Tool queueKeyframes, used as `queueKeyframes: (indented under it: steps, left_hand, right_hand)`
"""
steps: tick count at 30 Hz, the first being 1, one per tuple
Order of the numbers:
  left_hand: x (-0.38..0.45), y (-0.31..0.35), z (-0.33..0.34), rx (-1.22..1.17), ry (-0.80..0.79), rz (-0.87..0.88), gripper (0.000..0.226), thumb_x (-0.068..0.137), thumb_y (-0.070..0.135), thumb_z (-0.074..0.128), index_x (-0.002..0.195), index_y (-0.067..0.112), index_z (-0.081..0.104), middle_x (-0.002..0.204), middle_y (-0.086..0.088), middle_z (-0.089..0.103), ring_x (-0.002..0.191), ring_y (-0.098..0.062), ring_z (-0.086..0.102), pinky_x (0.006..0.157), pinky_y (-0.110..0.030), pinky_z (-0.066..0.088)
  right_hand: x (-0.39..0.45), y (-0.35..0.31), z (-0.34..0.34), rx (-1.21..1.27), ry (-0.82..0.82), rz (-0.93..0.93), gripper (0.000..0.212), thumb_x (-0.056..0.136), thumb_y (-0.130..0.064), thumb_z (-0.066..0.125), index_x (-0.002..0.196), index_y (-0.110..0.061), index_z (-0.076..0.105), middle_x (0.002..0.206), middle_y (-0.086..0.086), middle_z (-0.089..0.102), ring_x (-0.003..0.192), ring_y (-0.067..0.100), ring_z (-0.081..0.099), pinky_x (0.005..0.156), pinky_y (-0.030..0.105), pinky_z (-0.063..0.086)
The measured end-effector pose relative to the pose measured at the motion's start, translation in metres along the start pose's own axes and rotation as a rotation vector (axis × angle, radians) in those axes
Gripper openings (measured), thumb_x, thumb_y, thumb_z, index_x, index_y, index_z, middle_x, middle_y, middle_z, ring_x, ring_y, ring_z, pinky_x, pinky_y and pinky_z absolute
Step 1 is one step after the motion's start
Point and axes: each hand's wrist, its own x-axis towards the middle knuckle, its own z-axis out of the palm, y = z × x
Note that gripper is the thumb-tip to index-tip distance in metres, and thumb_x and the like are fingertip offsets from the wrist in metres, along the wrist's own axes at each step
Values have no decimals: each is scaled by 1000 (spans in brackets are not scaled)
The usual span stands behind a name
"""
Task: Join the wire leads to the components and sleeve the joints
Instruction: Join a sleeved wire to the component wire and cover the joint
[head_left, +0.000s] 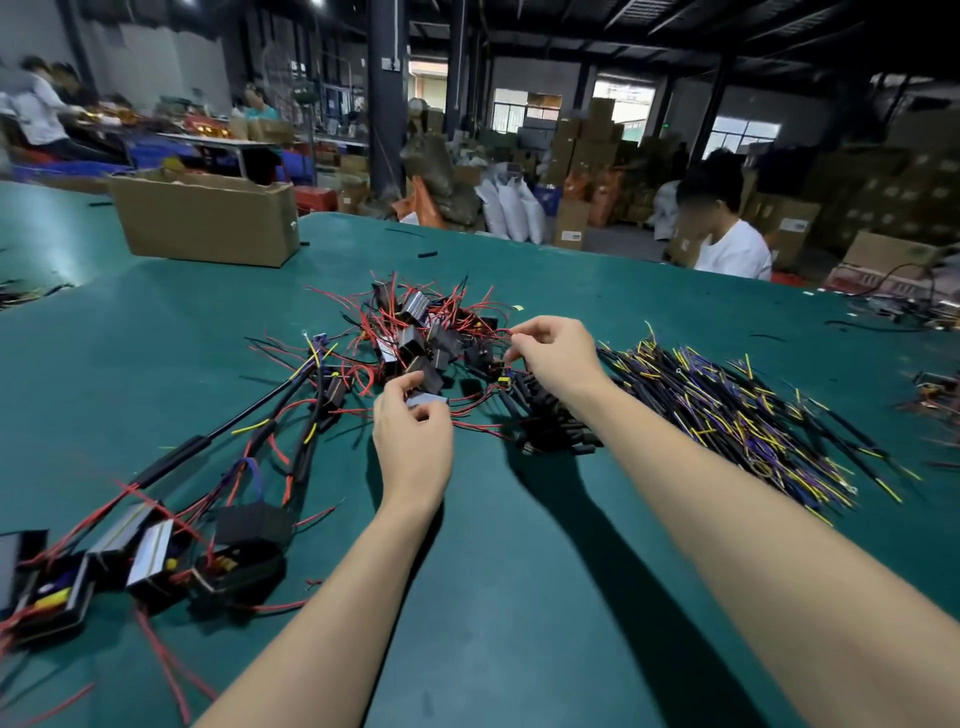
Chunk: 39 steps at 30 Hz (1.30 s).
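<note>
On the green counter (519, 597), nearest the viewer at the left edge, finished assemblies (156, 551) with black sleeved joints are lying in a row, partly cut off by the frame. Further in, a small grey-faced component (427, 400) is being pinched between thumb and fingers of the left hand (413, 441), at the near edge of the component pile (421, 332). Just beyond and to the right, a thin red lead (506, 336) is apparently being pinched by the curled fingertips of the right hand (553, 358); the exact contact is too small to be confirmed. Just beside that hand, short black sleeves (550, 421) are heaped, and a spread of yellow, purple and black wire leads (727, 415) is lying to the right. For the step in hand, judged to be the drawing out of one component and its lead, the lead is best being teased free slowly, the body being kept steady, so that neighbouring red wires are not being dragged along. Which lead belongs to the held component is being obscured by the tangle. Beyond, a cardboard box (208, 223) is standing, its contents hidden. A seated person (732, 244) is partly screened by the counter's far edge.
</note>
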Motion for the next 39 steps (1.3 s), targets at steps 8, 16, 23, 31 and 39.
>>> queueKeyframes:
  steps: [8,16,23,31,39]
  left_hand:
    - [1,1,0,-99,-50,-19,29,90,7,53,116,19,57,116,-10,62,94,-17,65,84,-22,49]
    - [2,0,3,-171,-114,-56,18,90,4,55,101,15,62,96,-8,68,91,-23,64,88,-38,51]
    - [3,-6,6,-85,-241,-29,27,89,7,57,115,12,61,109,-6,67,97,-18,64,96,-34,49]
    - [2,-3,5,-99,-248,-10,32,91,5,57,123,9,58,117,-9,64,101,-19,62,100,-34,47]
    - [-15,28,2,-288,-210,223,42,93,41,52,132,27,43,123,4,55,119,-7,49,105,-31,35]
  right_hand:
    - [-13,2,-19,215,46,-16,11,95,-6,53,92,-11,63,70,-4,65,57,-5,53,55,6,38]
    - [-14,-14,-32,453,-7,43,16,96,-8,53,86,-18,61,77,0,67,59,3,51,60,20,40]
    - [8,-55,-42,828,26,75,16,99,-4,47,87,-9,57,79,6,63,67,12,53,56,19,46]
    - [19,-101,-57,869,19,22,13,98,-9,49,91,-10,60,72,1,60,66,10,53,54,20,42]
    - [-30,-93,-78,653,-228,74,10,94,-13,56,93,-9,64,59,-4,53,52,5,51,54,17,42]
